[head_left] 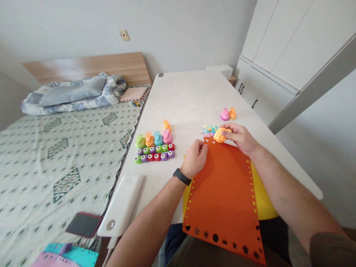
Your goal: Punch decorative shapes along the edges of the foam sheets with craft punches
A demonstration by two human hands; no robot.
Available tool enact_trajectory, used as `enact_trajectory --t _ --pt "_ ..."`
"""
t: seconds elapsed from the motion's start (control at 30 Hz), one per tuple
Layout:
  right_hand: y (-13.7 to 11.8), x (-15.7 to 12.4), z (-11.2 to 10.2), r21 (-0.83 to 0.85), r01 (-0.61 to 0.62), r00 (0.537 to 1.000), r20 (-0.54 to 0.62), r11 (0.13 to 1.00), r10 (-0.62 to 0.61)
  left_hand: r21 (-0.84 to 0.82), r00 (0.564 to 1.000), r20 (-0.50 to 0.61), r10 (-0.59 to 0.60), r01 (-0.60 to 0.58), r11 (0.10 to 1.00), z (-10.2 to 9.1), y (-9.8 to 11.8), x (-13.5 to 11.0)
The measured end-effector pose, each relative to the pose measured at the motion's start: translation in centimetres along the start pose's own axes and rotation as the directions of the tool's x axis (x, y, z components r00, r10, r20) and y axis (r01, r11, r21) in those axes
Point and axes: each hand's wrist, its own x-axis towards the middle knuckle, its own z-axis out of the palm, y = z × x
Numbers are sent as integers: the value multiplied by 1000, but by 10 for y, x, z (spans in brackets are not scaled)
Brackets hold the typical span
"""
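Note:
An orange sheet [222,189] with shapes cut along its edges lies on a yellow sheet [263,193], its near end hanging past the table edge. My left hand [196,157], with a dark band on the wrist, pinches the sheet's far left corner. In my right hand [240,137] is a yellow-orange craft punch [221,135], set at the sheet's far edge. Star-like holes show just left of the punch. Small coloured paper cutouts [209,129] lie in a pile beyond that edge.
Several larger punches [158,138] and rows of small punches [150,157] stand left on the white table [183,96]. A pink punch [224,114] and an orange one [232,113] sit at the far right. A white power bank [122,204] lies at the left edge, beside the bed [91,148].

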Motion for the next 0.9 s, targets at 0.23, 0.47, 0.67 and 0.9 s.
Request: enact_trajectory --t 0.23,0.47,0.67,0.9 --pt "5 5 -6 27 17 997 -71 999 -15 -30 1000 -2 -21 20 999 0 2 0" --pt "6 6 -8 42 14 995 -97 999 -10 -39 999 5 -33 33 999 0 0 1" --pt "6 6 -9 72 13 992 -123 997 -4 -110 995 37 -96 99 989 1 -2 3" --pt "3 4 -9 78 4 993 -118 997 5 -195 982 42 -184 189 962 4 -3 4"
